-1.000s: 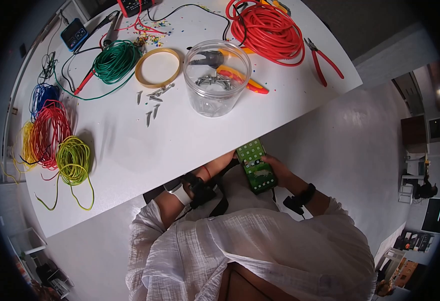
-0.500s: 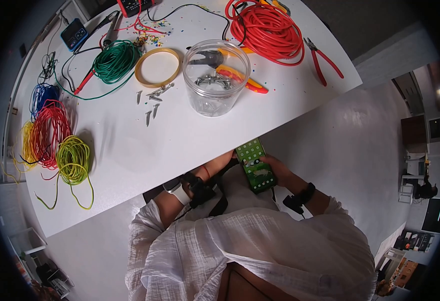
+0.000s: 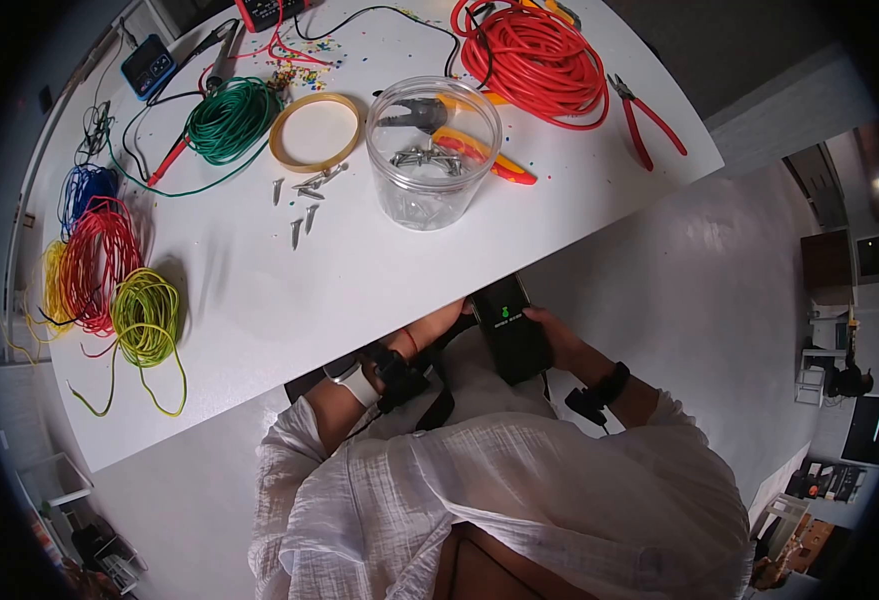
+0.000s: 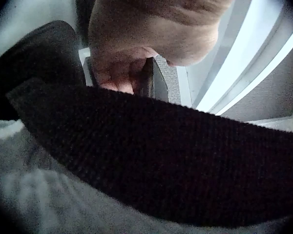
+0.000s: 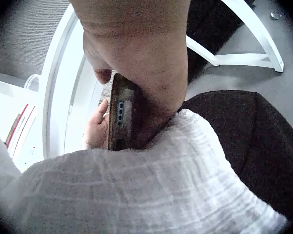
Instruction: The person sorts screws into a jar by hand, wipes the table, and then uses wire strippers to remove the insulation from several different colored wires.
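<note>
A dark smartphone [image 3: 509, 335] is held upright over the lap beside the table edge, its screen black with a small green logo. My right hand [image 3: 559, 340] grips its right side with the thumb at the screen's edge. In the right wrist view the phone's back [image 5: 122, 114] shows a column of lenses. My left hand [image 3: 439, 325] is at the phone's upper left side, partly hidden by the table edge. The left wrist view shows the left fingers [image 4: 119, 75] curled at the phone's edge; a dark strap covers much of that view.
On the white table [image 3: 249, 330] stand a clear tub [image 3: 424, 205] of screws, a tape ring [image 3: 277, 140], and coils of green wire [image 3: 229, 120] and red cable [image 3: 539, 65]. Loose screws [image 3: 309, 190], cutters [image 3: 649, 125] and more wire bundles [image 3: 147, 320] lie around.
The phone's screen has switched from a green home screen with icons to black with a small green logo. Both hands stay in nearly the same place.
</note>
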The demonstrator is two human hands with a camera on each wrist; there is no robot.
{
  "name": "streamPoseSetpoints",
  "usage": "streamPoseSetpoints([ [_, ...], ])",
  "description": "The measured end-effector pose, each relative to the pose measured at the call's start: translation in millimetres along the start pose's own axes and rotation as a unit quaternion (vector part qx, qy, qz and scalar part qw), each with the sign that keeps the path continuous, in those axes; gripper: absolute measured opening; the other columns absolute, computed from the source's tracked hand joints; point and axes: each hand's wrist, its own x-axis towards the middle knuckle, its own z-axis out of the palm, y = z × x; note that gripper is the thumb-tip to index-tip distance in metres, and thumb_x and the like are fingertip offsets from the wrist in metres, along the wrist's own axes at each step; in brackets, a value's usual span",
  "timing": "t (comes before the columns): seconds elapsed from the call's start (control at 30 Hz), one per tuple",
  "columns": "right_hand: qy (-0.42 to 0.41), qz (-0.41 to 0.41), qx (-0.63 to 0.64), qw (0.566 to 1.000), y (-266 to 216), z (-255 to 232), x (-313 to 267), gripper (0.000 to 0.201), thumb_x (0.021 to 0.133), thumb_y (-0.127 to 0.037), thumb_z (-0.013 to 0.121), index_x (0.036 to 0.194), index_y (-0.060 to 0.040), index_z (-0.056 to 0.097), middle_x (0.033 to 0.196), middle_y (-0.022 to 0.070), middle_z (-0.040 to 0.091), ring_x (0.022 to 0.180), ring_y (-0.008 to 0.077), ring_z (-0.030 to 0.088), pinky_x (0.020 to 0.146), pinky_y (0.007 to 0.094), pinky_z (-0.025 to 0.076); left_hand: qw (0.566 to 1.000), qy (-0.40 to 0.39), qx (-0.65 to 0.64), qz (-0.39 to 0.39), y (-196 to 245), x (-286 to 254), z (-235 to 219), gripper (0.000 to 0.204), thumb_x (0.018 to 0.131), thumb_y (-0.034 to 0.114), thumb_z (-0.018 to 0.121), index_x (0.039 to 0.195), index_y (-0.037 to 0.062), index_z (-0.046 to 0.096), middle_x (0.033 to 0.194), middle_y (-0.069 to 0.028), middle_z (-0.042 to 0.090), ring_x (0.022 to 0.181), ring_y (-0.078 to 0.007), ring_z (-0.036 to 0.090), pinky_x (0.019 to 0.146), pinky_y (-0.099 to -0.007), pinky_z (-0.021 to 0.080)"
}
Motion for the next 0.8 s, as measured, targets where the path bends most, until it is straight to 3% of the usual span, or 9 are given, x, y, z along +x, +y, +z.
streamPoseSetpoints([
  [0.27,-0.026,-0.005,-0.009,1.000,-1.6,-2.2,1.0,0.046,0.086,-0.036,0.049,0.117,-0.0027,0.050,0.107,0.0113,0.060,0.094,0.0202,0.060,0.085,0.0344,0.047,0.997,0.004,-0.066,-0.030,7.1,-2.3,-0.8,0.033,0.095,0.027,0.039,0.100,-0.0036,0.053,0.074,-0.0075,0.057,0.062,-0.0141,0.056,0.061,-0.0276,0.047],
  [0.5,-0.100,-0.004,0.022,0.995,-5.3,-3.3,1.1,0.055,0.087,-0.046,0.044,0.123,-0.0040,0.046,0.115,0.0123,0.056,0.101,0.0225,0.057,0.090,0.0378,0.045,0.988,-0.009,-0.152,-0.035,5.8,-0.5,-1.3,0.034,0.096,0.026,0.038,0.100,-0.0039,0.053,0.077,-0.0082,0.058,0.064,-0.0142,0.057,0.060,-0.0272,0.048],
  [0.8,-0.146,-0.013,0.039,0.988,-5.3,-1.9,-1.3,0.066,0.086,-0.055,0.040,0.130,-0.0056,0.038,0.121,0.0144,0.051,0.107,0.0254,0.054,0.093,0.0407,0.042,0.994,-0.020,-0.099,-0.027,11.6,-1.6,-5.2,0.028,0.094,0.019,0.040,0.100,-0.0039,0.054,0.078,-0.0081,0.058,0.066,-0.0126,0.057,0.062,-0.0268,0.047],
])
